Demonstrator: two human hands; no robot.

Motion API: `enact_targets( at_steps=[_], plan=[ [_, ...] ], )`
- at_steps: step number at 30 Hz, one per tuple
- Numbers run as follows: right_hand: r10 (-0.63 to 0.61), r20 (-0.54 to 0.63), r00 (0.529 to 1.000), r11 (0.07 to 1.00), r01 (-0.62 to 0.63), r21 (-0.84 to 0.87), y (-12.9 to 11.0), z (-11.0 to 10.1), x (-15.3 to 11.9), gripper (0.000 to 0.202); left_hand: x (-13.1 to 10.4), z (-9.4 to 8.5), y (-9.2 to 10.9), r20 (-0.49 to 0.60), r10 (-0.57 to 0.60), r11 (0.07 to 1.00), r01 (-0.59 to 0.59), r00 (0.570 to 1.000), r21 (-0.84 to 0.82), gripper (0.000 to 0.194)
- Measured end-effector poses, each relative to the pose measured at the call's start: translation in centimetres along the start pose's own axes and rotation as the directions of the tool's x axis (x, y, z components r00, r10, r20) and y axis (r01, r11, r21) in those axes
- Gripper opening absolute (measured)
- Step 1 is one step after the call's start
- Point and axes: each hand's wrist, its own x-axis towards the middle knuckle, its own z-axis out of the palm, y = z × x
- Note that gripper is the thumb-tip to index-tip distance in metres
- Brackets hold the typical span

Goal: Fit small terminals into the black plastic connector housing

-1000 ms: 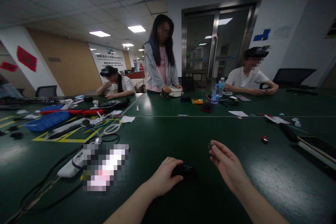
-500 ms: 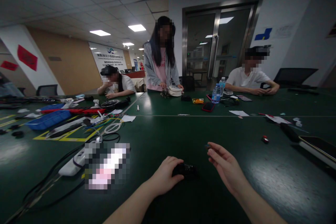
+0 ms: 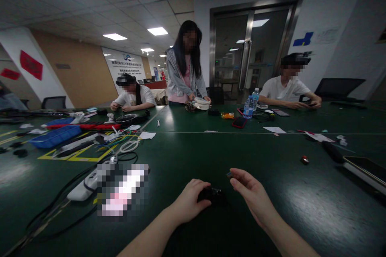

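Black device (image 3: 216,194) in left hand (image 3: 191,200); right hand (image 3: 251,190) brings small piece (image 3: 228,174) closer.

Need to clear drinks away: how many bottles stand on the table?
2. The front bottle stands on the far part of the green table; the rear bottle is just behind it, to the right, partly covered. Others could be hidden from view.

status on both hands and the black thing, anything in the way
Left hand holds black object on table. Right hand pinches small piece, apart from it. Small red item off right, out of the way.
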Motion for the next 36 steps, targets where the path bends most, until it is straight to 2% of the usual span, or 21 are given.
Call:
enact_targets(
  at_steps=[10, 21, 36],
  plan=[
    [-0.019, 0.093, 0.995, 0.994, 0.028, -0.102, 0.8, 0.2, -0.2, 0.034, 0.0, 0.0, 0.1, 0.017, -0.007, 1.0, 0.007, 1.0, 0.014, 0.044],
    [-0.055, 0.157, 0.986, 0.975, 0.087, -0.202, 0.9, 1.1, -0.4, 0.027, 0.1, 0.2, 0.1, -0.014, -0.008, 1.0, 0.008, 1.0, 0.019, 0.043],
    [-0.097, 0.261, 0.96, 0.897, 0.198, -0.395, 1.0, 1.5, -0.9, 0.019, 0.0, 0.1, 0.0, -0.017, 0.006, 1.0, -0.006, 1.0, 0.008, 0.044]
  ],
)
